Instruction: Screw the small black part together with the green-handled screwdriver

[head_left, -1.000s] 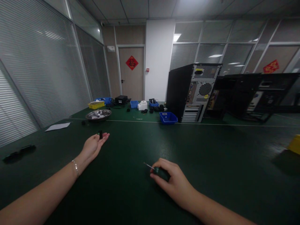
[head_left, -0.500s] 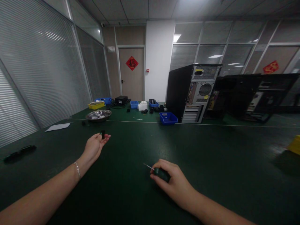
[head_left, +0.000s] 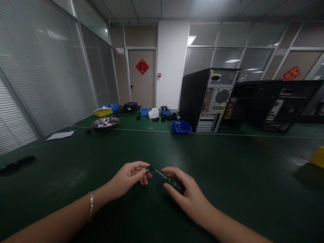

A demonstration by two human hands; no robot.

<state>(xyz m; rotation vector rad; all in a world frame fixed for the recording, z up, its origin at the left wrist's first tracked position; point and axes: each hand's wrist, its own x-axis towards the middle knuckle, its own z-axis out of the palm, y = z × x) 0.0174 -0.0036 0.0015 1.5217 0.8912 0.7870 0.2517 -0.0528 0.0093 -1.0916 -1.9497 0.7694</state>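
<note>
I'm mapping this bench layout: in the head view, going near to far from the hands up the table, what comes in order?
Screwdriver in the right hand and small black part in the left hand → blue bin → white device → door.

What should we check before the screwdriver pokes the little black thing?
1. Left hand has the little black part pinched at its fingertips: ok.
2. Right hand has a closed grip on the screwdriver: ok.
3. Screwdriver tip points toward the part, a small gap left between them: ok.
4. Tip lined up with a screw or slot on the part: cannot tell, too small and dark.
5. Green table bare around both hands: ok.
6. Metal bowl and blue bin far back, out of the way: ok.
</note>
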